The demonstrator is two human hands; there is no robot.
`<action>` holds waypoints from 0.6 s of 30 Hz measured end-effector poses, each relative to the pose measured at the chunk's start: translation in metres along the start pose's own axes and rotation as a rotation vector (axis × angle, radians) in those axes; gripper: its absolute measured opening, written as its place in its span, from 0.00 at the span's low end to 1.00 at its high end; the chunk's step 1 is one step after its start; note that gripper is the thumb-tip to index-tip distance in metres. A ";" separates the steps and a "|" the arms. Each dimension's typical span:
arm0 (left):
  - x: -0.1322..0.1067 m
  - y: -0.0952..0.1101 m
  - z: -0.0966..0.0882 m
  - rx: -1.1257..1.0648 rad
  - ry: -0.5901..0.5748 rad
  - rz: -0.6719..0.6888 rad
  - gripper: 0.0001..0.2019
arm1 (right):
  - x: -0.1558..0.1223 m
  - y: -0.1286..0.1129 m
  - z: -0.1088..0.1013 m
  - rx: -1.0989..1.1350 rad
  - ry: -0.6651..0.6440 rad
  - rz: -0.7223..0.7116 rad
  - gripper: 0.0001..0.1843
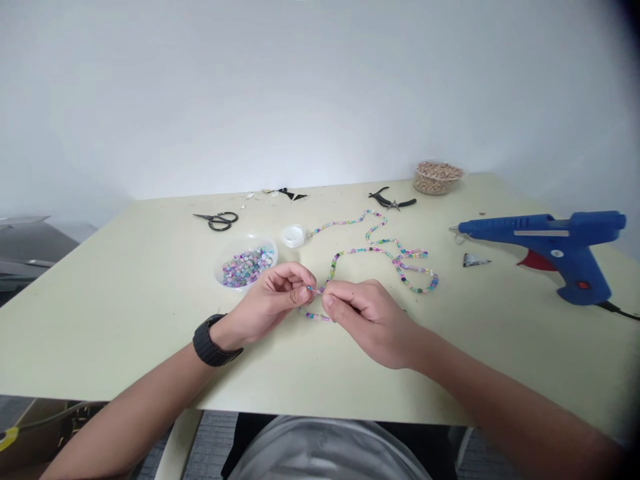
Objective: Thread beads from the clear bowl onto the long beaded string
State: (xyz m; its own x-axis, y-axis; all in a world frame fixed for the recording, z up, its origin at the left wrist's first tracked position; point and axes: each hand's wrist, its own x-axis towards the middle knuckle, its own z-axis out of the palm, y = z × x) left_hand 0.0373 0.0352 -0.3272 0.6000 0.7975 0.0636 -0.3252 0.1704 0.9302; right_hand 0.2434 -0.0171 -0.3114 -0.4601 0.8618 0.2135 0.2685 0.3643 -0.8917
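My left hand (280, 297), with a black band on its wrist, pinches a small blue bead (310, 288) between thumb and index finger. Close beside it, my right hand (367, 317) is closed in a pinch on a thin string (319, 291) that runs to the bead. A long strand of multicoloured beads (373, 250) winds over the table behind the hands and under them, and leads back to a small white spool (293, 235). Just beyond my left hand stands a clear bowl (219, 270) of loose beads (247, 267).
Black scissors (220, 220) lie at the left, black pliers (393, 201) at the back. A tub of tan pellets (436, 179) stands near the wall. On the right rests a blue glue gun (560, 233) with its cord, beside a small dark triangular piece (475, 261). Scraps (290, 194) lie behind.
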 end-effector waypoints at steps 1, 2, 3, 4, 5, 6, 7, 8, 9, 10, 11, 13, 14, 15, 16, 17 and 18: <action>0.000 0.000 0.001 0.003 0.002 0.002 0.07 | 0.000 0.000 0.000 0.004 -0.004 -0.004 0.20; 0.000 0.000 0.001 0.006 0.004 0.004 0.07 | 0.000 0.000 0.001 0.009 -0.006 -0.008 0.20; 0.000 -0.001 0.002 0.007 0.003 0.006 0.07 | 0.000 0.000 0.002 0.014 -0.008 -0.013 0.20; 0.000 -0.001 0.002 0.010 0.000 0.009 0.06 | 0.000 0.000 0.002 0.019 -0.010 -0.017 0.20; 0.000 -0.001 0.002 0.015 -0.006 0.014 0.06 | 0.000 0.000 0.003 0.024 -0.013 -0.018 0.20; 0.000 -0.002 0.002 0.025 -0.012 0.020 0.06 | 0.000 0.000 0.004 0.028 -0.016 -0.016 0.20; 0.000 -0.003 0.001 0.041 -0.020 0.029 0.05 | 0.000 0.000 0.005 0.030 -0.020 -0.011 0.20; 0.000 -0.003 0.001 0.063 -0.026 0.041 0.05 | 0.000 0.000 0.006 0.029 -0.024 -0.003 0.20; 0.000 -0.003 0.000 0.088 -0.029 0.058 0.05 | 0.000 0.000 0.007 0.028 -0.026 0.007 0.20; 0.000 -0.004 -0.001 0.113 -0.029 0.079 0.04 | 0.000 0.000 0.007 0.026 -0.028 0.017 0.20; 0.000 -0.004 -0.002 0.136 -0.028 0.101 0.04 | 0.000 -0.001 0.007 0.024 -0.030 0.026 0.19; 0.000 -0.003 -0.003 0.179 -0.023 0.144 0.03 | 0.000 -0.001 0.006 0.020 -0.038 0.041 0.19; 0.000 -0.002 -0.003 0.205 -0.023 0.165 0.03 | 0.000 0.000 0.006 0.018 -0.047 0.050 0.18; 0.000 -0.001 -0.003 0.235 -0.027 0.185 0.03 | 0.001 0.000 0.005 0.014 -0.056 0.057 0.17; 0.000 0.001 -0.002 0.272 -0.032 0.205 0.03 | 0.001 0.000 0.004 0.010 -0.068 0.067 0.17; 0.000 0.002 -0.002 0.313 -0.036 0.229 0.03 | 0.000 0.000 0.004 0.003 -0.080 0.078 0.16; -0.001 0.003 -0.002 0.357 -0.037 0.254 0.03 | 0.000 0.000 0.003 -0.004 -0.095 0.090 0.16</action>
State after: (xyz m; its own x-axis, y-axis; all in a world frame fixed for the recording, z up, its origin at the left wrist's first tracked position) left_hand 0.0344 0.0362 -0.3250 0.5617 0.7657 0.3134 -0.1967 -0.2443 0.9495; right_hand 0.2410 -0.0179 -0.3128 -0.5119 0.8539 0.0933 0.3161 0.2883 -0.9039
